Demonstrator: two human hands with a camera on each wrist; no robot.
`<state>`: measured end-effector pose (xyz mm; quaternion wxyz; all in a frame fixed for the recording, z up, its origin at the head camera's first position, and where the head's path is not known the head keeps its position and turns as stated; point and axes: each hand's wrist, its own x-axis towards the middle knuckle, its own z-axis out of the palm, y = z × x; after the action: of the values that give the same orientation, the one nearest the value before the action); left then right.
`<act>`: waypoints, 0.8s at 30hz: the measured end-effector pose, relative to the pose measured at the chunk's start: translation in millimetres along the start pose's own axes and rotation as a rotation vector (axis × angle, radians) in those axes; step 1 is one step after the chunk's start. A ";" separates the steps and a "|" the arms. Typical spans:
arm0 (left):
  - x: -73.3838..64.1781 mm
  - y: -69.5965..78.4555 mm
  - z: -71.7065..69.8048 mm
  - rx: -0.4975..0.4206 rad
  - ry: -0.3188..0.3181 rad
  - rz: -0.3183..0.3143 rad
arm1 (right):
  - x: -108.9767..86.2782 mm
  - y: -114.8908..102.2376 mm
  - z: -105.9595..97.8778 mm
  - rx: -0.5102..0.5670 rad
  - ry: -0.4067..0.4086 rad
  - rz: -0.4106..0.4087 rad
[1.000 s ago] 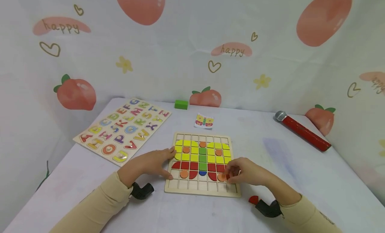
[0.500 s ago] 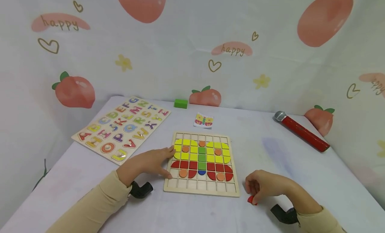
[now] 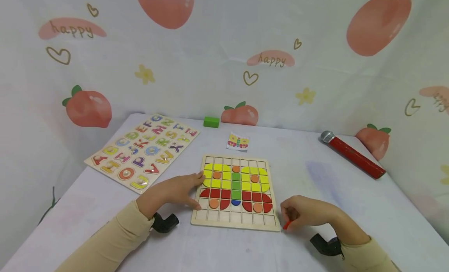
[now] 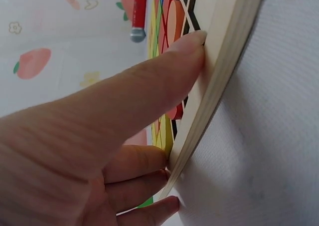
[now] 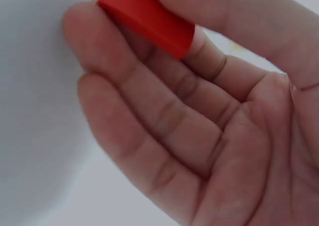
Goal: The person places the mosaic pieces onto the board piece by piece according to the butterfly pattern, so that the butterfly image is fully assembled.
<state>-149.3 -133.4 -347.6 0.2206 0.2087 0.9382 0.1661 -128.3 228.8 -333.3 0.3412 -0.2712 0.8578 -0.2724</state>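
Observation:
A wooden grid board (image 3: pixel 235 223) lies in the middle of the table, with yellow, red, green, orange and blue pieces set in a butterfly pattern. My left hand (image 3: pixel 178 189) rests on its left edge; in the left wrist view the thumb (image 4: pixel 184 61) lies on the rim and the other fingers touch the side. Just off the board's lower right corner, my right hand (image 3: pixel 308 211) pinches a red puzzle piece (image 3: pixel 287 225). In the right wrist view that red piece (image 5: pixel 149 21) sits between thumb and fingers, partly hidden by the thumb.
Behind the board lies a small butterfly picture card (image 3: pixel 238 141). An alphabet puzzle board (image 3: pixel 165 168) is at the left. A green block (image 3: pixel 211 122) stands at the back edge, and a red microphone (image 3: pixel 356 157) lies at the right.
My right hand has left a red piece in the board's right side, moved right and picked up another red piece from the table, then come slightly back toward the board. The left hand stays.

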 end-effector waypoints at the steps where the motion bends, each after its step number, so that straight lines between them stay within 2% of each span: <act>1: -0.1 0.2 0.1 -0.001 -0.001 -0.001 | 2.5 -3.3 -1.6 0.005 0.002 -0.007; 6: -0.5 0.7 0.7 0.001 0.005 -0.005 | 18.6 -25.4 -7.5 -0.027 0.007 -0.040; 16: -0.9 1.0 0.9 -0.002 0.001 -0.005 | 69.3 -67.8 -5.3 -0.109 -0.099 -0.188; 20: -1.1 1.0 0.5 -0.006 -0.003 -0.004 | 93.7 -83.7 -1.6 -0.167 -0.080 -0.213; 24: -1.1 0.4 -0.5 -0.004 -0.005 0.006 | 118.3 -99.3 2.5 -0.160 -0.040 -0.211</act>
<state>-148.5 -133.6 -346.7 0.2228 0.2115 0.9367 0.1680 -172.0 81.1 -321.9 0.3048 -0.3916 0.8365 -0.2323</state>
